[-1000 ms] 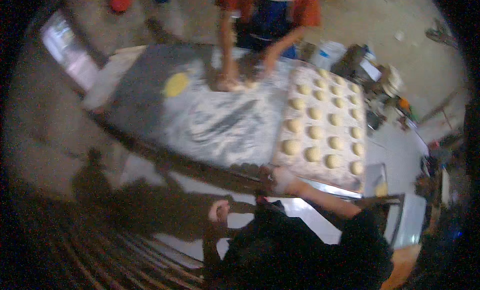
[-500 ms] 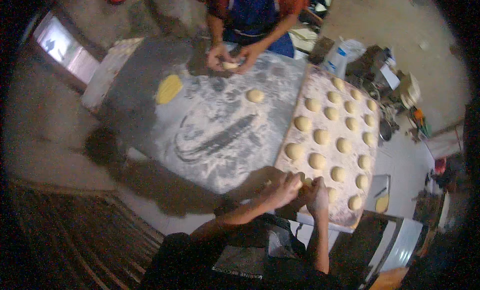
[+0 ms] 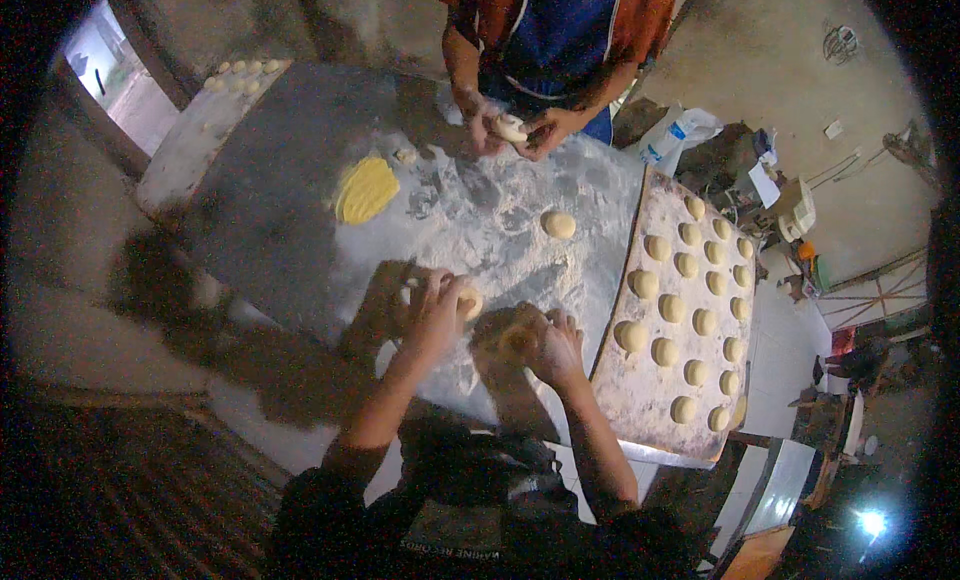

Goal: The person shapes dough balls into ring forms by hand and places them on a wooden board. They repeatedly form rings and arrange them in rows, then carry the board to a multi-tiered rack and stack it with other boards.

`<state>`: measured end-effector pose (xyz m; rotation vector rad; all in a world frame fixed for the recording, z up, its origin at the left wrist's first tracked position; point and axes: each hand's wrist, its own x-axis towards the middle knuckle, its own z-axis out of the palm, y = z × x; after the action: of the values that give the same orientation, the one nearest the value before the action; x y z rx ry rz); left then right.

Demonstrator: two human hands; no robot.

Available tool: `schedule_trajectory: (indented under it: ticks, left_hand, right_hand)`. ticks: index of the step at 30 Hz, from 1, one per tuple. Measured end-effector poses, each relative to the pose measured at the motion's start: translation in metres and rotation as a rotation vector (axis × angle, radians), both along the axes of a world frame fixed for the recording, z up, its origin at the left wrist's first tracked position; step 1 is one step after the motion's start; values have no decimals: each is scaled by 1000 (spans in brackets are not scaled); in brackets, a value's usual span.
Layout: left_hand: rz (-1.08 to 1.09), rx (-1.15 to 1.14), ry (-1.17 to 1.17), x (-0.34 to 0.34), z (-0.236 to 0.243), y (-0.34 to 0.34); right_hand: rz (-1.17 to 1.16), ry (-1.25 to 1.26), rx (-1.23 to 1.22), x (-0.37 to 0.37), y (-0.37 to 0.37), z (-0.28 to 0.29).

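My left hand (image 3: 435, 305) is on the floured dark table (image 3: 260, 230), its curled fingers on a pale dough ball (image 3: 467, 300). My right hand (image 3: 552, 342), fingers bent, is just right of it, at a dim yellowish lump (image 3: 517, 344) in shadow; whether it grips this I cannot make out. A lone dough ball (image 3: 559, 224) lies beyond my hands. To the right, a floured board (image 3: 620, 400) bears several rows of dough balls.
Across the table a person in a blue apron (image 3: 560, 35) shapes dough (image 3: 510, 127) with both hands. A yellow flattened patch (image 3: 366, 190) lies left of them. Another board (image 3: 180, 170) with dough balls is at far left; bags (image 3: 680, 135) stand behind the right board.
My hands have moved from the board's near left edge leftward and forward onto the floured table, and drawn apart. The person opposite still works dough in both hands.
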<state>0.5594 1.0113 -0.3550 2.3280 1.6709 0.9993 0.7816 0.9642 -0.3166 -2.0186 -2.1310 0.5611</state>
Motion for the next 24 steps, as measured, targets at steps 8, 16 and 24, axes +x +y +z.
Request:
schedule_trajectory:
  ticks: [8,16,24]
  left_hand:
    - [-288,-710,-600,15,32,-56]
    - [-350,-524,-668,23,27,-47]
    - [-277,-749,-1050,19,25,-56]
  right_hand:
    - [-35,880,-239,-7,-11,30]
    - [-96,450,345,-53,-9,16]
    - [-284,1686,-213,-40,-44,14]
